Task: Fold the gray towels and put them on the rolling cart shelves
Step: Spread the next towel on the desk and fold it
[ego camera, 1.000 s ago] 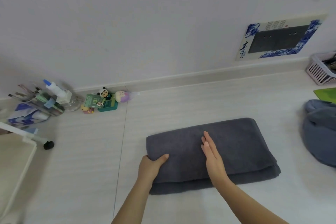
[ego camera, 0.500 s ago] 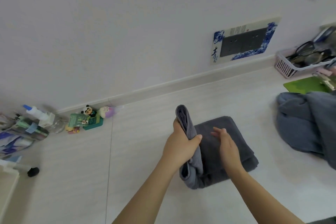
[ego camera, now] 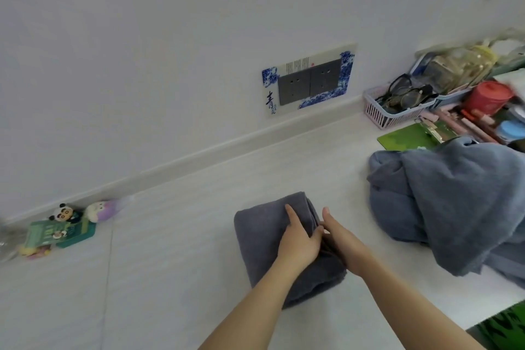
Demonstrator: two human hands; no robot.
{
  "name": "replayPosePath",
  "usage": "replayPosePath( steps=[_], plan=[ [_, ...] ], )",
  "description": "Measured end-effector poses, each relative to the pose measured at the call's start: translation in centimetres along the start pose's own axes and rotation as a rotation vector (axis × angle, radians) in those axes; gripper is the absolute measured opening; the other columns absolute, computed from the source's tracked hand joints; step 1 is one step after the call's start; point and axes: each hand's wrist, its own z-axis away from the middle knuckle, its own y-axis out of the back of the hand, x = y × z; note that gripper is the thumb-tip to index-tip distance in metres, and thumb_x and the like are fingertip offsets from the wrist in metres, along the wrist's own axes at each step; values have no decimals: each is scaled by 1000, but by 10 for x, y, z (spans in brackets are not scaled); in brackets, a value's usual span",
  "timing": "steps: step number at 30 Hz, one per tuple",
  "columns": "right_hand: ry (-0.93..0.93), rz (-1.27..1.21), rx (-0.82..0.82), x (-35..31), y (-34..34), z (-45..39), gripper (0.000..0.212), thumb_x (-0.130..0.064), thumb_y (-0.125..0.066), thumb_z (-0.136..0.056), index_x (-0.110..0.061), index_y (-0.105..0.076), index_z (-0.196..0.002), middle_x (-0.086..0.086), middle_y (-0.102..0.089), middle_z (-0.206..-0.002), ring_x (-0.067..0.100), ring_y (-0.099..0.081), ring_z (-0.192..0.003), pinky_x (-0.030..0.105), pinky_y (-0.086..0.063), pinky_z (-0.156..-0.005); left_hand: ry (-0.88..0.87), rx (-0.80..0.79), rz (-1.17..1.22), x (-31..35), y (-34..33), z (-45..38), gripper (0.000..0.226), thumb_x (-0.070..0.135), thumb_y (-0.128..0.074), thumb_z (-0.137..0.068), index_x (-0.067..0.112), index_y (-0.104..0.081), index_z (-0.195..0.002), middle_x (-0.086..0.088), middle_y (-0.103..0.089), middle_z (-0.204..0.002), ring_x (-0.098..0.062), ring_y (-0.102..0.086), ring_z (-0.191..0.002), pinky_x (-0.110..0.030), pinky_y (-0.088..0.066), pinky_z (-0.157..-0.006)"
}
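Note:
A dark gray towel [ego camera: 261, 239] lies folded into a small thick rectangle on the white table [ego camera: 176, 278], in the middle of the view. My left hand [ego camera: 298, 240] rests flat on top of it, fingers straight and pointing away from me. My right hand [ego camera: 342, 239] lies along the towel's right edge with straight fingers, touching the stacked layers. A loose heap of unfolded blue-gray towels [ego camera: 454, 202] sits to the right, apart from the folded one. The rolling cart is out of view.
At the back right stand a pink basket [ego camera: 379, 115] holding glasses, a green clipboard [ego camera: 403, 138] and a red cup [ego camera: 488, 96]. A wall socket [ego camera: 309, 81] is behind. Small toys [ego camera: 64, 213] and a green box [ego camera: 56, 233] sit far left. The table's front edge [ego camera: 483, 318] runs at lower right.
My left hand lifted the towel's left half and laid it over to the right, so the towel is half as wide. Both hands now lie on it. The view swung right.

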Motion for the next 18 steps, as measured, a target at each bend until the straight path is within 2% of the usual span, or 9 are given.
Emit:
replayPosePath(
  steps=[2, 3, 4, 5, 7, 9, 12, 14, 18],
  plan=[
    [72, 208, 70, -4, 0, -1, 51, -65, -39, -89, -23, -61, -108, 2, -64, -113, 14, -59, -104, 32, -45, -96, 22, -53, 135, -3, 7, -5, 72, 35, -38, -99, 23, 12, -150, -4, -64, -108, -15, -62, -89, -24, -48, -78],
    [121, 354, 109, -3, -1, -1, 50, -64, -46, -86, -20, -60, -105, 0, -65, -109, 12, -60, -98, 30, -48, -88, -19, -38, 179, -6, 15, -3, 62, 29, -36, -100, 22, -2, -152, -2, -63, -106, -13, -61, -88, -22, -47, -77],
    [166, 504, 157, -3, -3, -2, 46, -59, -54, -84, -17, -56, -102, -2, -63, -103, 11, -59, -90, 24, -47, -76, -109, 51, 138, -12, 23, 1, 52, 23, -36, -100, 20, -21, -150, -1, -60, -110, -13, -60, -92, -21, -47, -81],
    [196, 645, 195, -1, -5, -5, 39, -51, -60, -85, -16, -51, -101, -2, -61, -101, 12, -57, -86, 20, -43, -65, -229, 225, 3, -22, 28, 3, 45, 18, -36, -98, 17, -40, -142, 0, -58, -114, -14, -59, -98, -22, -47, -85],
    [256, 807, 230, 2, -9, -10, 32, -34, -59, -89, -14, -46, -110, 3, -60, -109, 20, -57, -95, 22, -38, -65, -422, 613, -372, -50, 30, 1, 44, 17, -36, -88, 12, -62, -123, -2, -62, -115, -20, -61, -104, -32, -49, -91],
    [305, 781, 252, 6, -12, -13, 37, -27, -53, -93, -11, -42, -125, 7, -57, -124, 24, -56, -109, 26, -42, -78, -408, 645, -624, -74, 23, -5, 50, 27, -35, -86, 10, -61, -124, -7, -60, -129, -27, -52, -123, -42, -34, -104],
    [472, 921, 360, 25, -15, -18, 59, -26, -43, -96, -23, -18, -149, 4, -41, -140, 23, -45, -122, 32, -39, -99, -330, 530, -695, -91, 9, -11, 57, 41, -34, -92, 16, -37, -143, -8, -35, -151, -25, -21, -142, -51, -11, -110],
    [617, 1147, 448, 40, -10, -26, 57, -36, -29, -94, -30, -15, -149, 6, -39, -145, 26, -43, -125, 39, -36, -101, -306, 520, -687, -93, 6, -15, 59, 42, -32, -93, 19, -28, -147, -6, -28, -154, -24, -16, -144, -54, -11, -110],
    [494, 1214, 398, 42, -7, -37, 66, -50, -3, -85, -36, -9, -149, 2, -28, -152, 26, -35, -130, 41, -30, -104, -281, 475, -675, -96, 5, -18, 57, 42, -31, -95, 20, -27, -148, -5, -26, -155, -22, -16, -145, -56, -14, -110]
  ],
)
